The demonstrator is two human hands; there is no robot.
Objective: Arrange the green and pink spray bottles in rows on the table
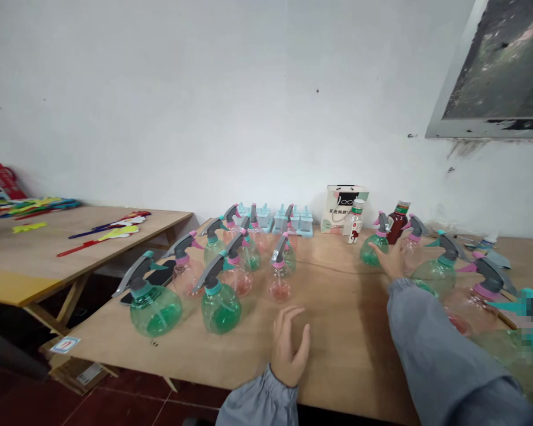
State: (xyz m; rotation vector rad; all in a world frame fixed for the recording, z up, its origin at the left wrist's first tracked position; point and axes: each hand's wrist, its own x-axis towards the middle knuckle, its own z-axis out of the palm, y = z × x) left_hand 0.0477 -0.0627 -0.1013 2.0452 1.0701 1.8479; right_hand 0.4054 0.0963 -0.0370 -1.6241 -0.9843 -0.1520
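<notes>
My left hand (pixel 288 346) rests flat on the wooden table (pixel 337 331), fingers stretched out, holding nothing. It lies just right of a green spray bottle (pixel 220 305) and below a pink spray bottle (pixel 279 278). My right hand (pixel 391 259) reaches far across the table in a grey sleeve. Its fingers are spread and touch or nearly touch a green spray bottle (pixel 372 248) at the back. A dark red bottle (pixel 397 222) stands just behind that hand.
Several green and pink spray bottles stand in a group at the table's left (pixel 155 305) and along its right side (pixel 439 269). Light blue trays (pixel 293 220), a paper bag (pixel 343 207) and a small white bottle (pixel 355 222) line the wall. A second table (pixel 48 248) at the left holds colourful flat items.
</notes>
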